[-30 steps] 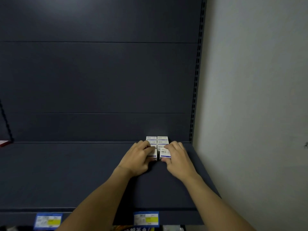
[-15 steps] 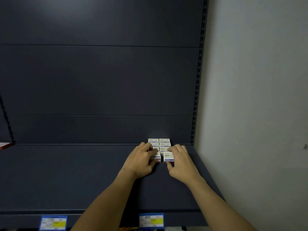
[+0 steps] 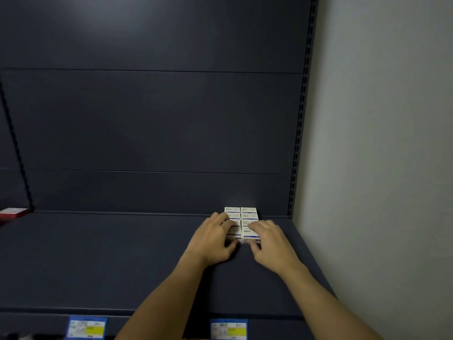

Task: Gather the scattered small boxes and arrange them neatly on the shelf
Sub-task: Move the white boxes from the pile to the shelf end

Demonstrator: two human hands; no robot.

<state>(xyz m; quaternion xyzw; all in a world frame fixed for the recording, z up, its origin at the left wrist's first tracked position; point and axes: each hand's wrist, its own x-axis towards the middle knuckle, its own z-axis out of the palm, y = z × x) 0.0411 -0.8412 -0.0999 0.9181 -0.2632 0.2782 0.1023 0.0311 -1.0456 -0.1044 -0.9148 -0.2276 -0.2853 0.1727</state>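
Several small white boxes [image 3: 248, 213] with blue print stand in two tidy columns at the back right of the dark shelf [image 3: 110, 261], against its back panel. My left hand [image 3: 212, 238] rests on the front box of the left column, fingers over its top and thumb at its front. My right hand [image 3: 270, 241] grips the front box of the right column [image 3: 250, 233] the same way. The front boxes are partly hidden by my fingers.
A pale wall [image 3: 380, 168] closes the shelf's right side beside a slotted upright [image 3: 300, 119]. A red box [image 3: 12, 213] lies at the far left edge. Two blue and yellow price tags [image 3: 87, 327] hang on the shelf's front lip.
Both hands stay on the front boxes, which now sit tighter against the rows behind. The view has shifted slightly downward.
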